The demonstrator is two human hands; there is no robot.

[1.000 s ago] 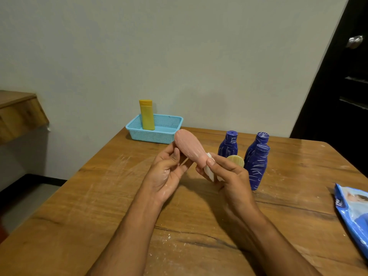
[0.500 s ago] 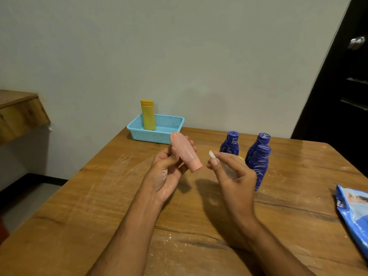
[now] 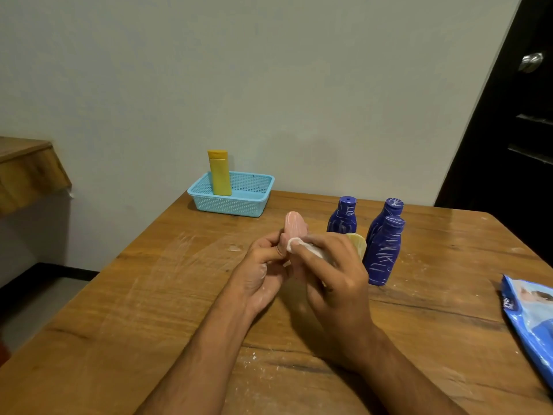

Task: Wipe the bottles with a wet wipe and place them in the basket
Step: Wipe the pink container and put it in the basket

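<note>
- Since half a second ago: right hand (image 3: 332, 274) has closed the gap and pressed the wet wipe (image 3: 294, 244) back onto the pink bottle (image 3: 295, 226), which now stands more upright.
- Left hand (image 3: 263, 265) grips the pink bottle low on its body, fingers curled round it, above the surface (image 3: 149, 295).
- Right hand pinches the bunched wet wipe between thumb and fingertips, against the bottle's near side.
- Judgement: rotate the bottle in the left hand while drawing the wipe along its length; white streaks remain on the upper end.
- Both forearms reach forward, hands meeting mid-surface.
- Yellow bottle (image 3: 220, 173) already stands in the basket (image 3: 233, 205); three streaked blue bottles (image 3: 384, 250) wait beside the hands.
</note>
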